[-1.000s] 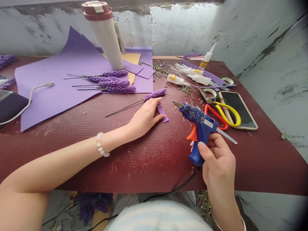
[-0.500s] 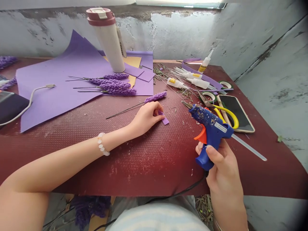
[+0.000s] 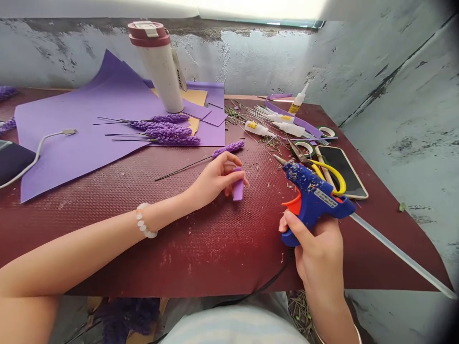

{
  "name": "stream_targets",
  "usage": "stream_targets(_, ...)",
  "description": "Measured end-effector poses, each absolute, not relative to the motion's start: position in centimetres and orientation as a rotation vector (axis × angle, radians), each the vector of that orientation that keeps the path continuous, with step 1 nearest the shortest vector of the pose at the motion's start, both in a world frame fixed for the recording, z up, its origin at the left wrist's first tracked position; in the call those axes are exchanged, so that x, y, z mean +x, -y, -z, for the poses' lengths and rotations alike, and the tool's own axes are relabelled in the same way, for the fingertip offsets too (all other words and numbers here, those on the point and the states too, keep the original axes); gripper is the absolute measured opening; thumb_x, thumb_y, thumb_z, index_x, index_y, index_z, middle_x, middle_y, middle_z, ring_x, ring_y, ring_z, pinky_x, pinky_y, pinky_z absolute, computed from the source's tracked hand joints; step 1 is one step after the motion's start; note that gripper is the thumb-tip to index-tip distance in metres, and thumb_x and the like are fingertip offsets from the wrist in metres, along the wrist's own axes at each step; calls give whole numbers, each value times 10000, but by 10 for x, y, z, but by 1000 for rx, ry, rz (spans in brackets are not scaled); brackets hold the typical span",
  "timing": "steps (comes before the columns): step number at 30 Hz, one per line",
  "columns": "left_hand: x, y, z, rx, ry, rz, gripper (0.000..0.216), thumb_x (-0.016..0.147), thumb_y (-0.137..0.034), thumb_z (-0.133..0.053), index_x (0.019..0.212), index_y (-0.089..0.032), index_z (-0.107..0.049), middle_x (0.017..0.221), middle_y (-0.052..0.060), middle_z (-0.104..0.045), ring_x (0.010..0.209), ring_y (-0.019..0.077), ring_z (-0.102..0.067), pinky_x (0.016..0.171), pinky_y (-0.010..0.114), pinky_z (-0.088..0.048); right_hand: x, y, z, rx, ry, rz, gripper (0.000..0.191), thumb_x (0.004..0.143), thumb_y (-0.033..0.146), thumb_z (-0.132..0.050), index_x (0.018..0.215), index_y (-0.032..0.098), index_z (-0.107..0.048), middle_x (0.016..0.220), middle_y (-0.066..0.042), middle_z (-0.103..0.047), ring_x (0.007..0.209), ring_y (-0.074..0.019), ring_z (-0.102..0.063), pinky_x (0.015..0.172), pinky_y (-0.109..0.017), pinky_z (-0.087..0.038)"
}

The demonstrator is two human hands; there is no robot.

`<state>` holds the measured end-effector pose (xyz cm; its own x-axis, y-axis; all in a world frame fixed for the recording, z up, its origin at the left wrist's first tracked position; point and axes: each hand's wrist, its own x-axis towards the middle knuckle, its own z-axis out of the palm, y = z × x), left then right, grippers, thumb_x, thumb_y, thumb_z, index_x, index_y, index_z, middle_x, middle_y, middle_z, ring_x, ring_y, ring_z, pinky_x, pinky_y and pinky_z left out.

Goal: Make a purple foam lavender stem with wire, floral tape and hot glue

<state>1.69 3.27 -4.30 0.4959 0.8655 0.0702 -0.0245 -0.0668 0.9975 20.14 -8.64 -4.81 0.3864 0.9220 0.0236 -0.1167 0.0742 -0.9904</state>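
Observation:
Between the thumb and fingers of my left hand (image 3: 215, 180) is a small purple paper strip (image 3: 238, 187), held upright just over the table. Behind that hand lies a single purple lavender stem (image 3: 228, 149), its dark wire pointing left. My right hand (image 3: 317, 243) is wrapped round the grip of a blue hot glue gun (image 3: 310, 191) with an orange trigger. The gun's nozzle points up and left, and a long clear glue stick (image 3: 401, 253) sticks out of its back. Several finished lavender stems (image 3: 165, 129) lie on purple paper at the back left.
A tumbler (image 3: 159, 67) stands on purple sheets (image 3: 71, 138). Small glue bottles (image 3: 258, 128), wire stems, scissors (image 3: 328, 174), tape rolls (image 3: 304, 147) and a phone (image 3: 344, 169) crowd the right side. A white cable (image 3: 45, 145) lies left.
My left hand has lifted the purple strip from the table and turned it upright. The glue gun in my right hand has shifted slightly left, with more of the glue stick showing.

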Motion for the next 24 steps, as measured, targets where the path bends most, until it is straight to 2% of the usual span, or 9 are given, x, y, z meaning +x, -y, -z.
stream_targets(2,17,-25,39,1383,-722,-715,188,887,-295,-569,945,-179,-433,740,41,-715,451,93,-574,395,174,-390,200,86,52,-1273,874,-873,224,756,241,-757,856,197,-561,645,49,-623,582,-88,-592,605,-212,-499)
stream_targets(4,16,-16,35,1341,-694,-571,214,883,-343,-578,846,-168,-461,644,25,-688,398,77,-530,371,162,-373,198,86,55,-1281,879,-852,241,744,246,-766,877,199,-570,699,41,-652,610,-100,-628,634,-233,-524)
stream_targets(7,16,-1,32,1327,-708,-460,265,862,-398,-609,776,-172,-500,460,-80,-508,339,46,-407,333,138,-298,191,87,55,-1275,899,-895,272,736,249,-772,922,209,-577,781,28,-685,681,-135,-688,687,-274,-560)
stream_targets(9,18,8,30,1376,-758,-483,277,854,-419,-621,772,-173,-522,434,-101,-443,338,31,-352,331,127,-244,183,88,51,-1252,920,-946,283,712,235,-787,895,211,-573,762,35,-686,708,-153,-703,724,-297,-576)
stream_targets(13,21,26,29,1448,-852,-555,285,848,-438,-625,800,-175,-525,695,-20,-681,389,30,-424,352,144,-298,168,91,43,-1308,971,-934,367,605,205,-842,862,212,-581,746,19,-713,688,-177,-707,689,-312,-598)
stream_targets(15,22,33,29,1440,-851,-565,277,849,-432,-628,815,-180,-519,672,-26,-670,374,28,-421,354,145,-310,166,92,41,-1371,1024,-926,375,595,220,-848,885,200,-610,801,-13,-731,706,-192,-709,667,-313,-599)
stream_targets(19,21,39,26,1400,-792,-550,255,871,-423,-605,871,-196,-488,511,-75,-543,382,55,-461,381,143,-353,169,93,48,-1380,1020,-952,330,641,227,-827,906,198,-631,839,-15,-728,730,-183,-698,678,-302,-588)
stream_targets(24,22,33,30,1182,-656,-596,325,954,-505,-398,1053,-200,-451,680,-7,-633,455,90,-550,442,188,-415,175,91,53,-1277,768,-769,375,648,151,-825,950,210,-611,828,39,-699,727,-118,-678,718,-249,-558)
